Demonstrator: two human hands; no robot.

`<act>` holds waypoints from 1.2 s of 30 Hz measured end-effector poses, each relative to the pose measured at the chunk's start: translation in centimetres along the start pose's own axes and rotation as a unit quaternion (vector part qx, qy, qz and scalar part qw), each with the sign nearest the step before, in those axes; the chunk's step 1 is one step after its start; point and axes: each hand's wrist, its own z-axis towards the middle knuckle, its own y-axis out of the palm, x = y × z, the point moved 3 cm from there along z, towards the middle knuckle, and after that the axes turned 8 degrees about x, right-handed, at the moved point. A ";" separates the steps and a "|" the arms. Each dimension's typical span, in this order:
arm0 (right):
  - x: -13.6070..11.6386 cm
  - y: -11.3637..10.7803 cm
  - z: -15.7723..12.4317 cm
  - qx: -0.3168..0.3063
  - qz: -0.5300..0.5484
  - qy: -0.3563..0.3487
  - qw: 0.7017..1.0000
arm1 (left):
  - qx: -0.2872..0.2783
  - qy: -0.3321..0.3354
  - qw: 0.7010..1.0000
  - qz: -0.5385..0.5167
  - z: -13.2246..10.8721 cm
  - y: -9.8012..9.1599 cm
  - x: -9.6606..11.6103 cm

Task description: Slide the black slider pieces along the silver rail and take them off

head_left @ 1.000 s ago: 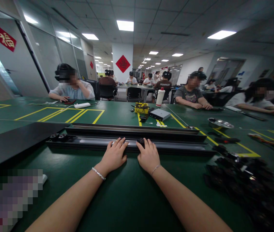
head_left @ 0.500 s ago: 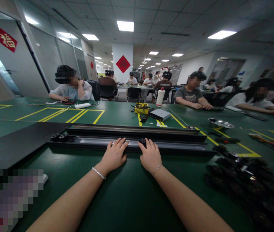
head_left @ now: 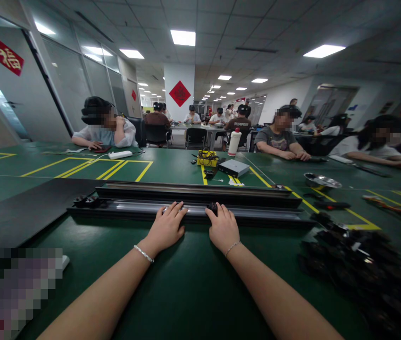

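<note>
A long black channel rail (head_left: 264, 215) with a shiny inner face lies crosswise in front of me. My left hand (head_left: 168, 224) rests on it left of the middle, fingers stretched over the channel and thumb along the near side; nothing shows in its grasp. To the right, my right hand (head_left: 223, 224) is closed round a small black part (head_left: 213, 207) sitting in the channel, partly hidden by the fingers. Two similar black parts (head_left: 86, 201) sit at the rail's left end. Directly behind runs a second black rail (head_left: 193, 189).
A heap of black parts (head_left: 359, 269) covers the right side. A dark panel (head_left: 34, 208) lies left. Farther back are a metal bowl (head_left: 322, 180), a grey box (head_left: 234, 167), a yellow box with cables (head_left: 207, 158) and a white bottle (head_left: 234, 143). Several people sit beyond.
My right hand has slid a little to the right along the rail, and the small black part has shifted with it. My left hand stays where it was.
</note>
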 end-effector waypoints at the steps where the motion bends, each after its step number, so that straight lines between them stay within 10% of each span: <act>1: 0.0 0.0 0.0 -0.001 -0.001 0.001 1.000 | 0.000 0.001 1.000 0.001 0.0 0.0 0.0; 36: 1.5 -0.8 0.0 -0.014 -0.024 0.038 0.999 | -0.003 -0.002 1.000 -0.009 0.1 -0.3 0.1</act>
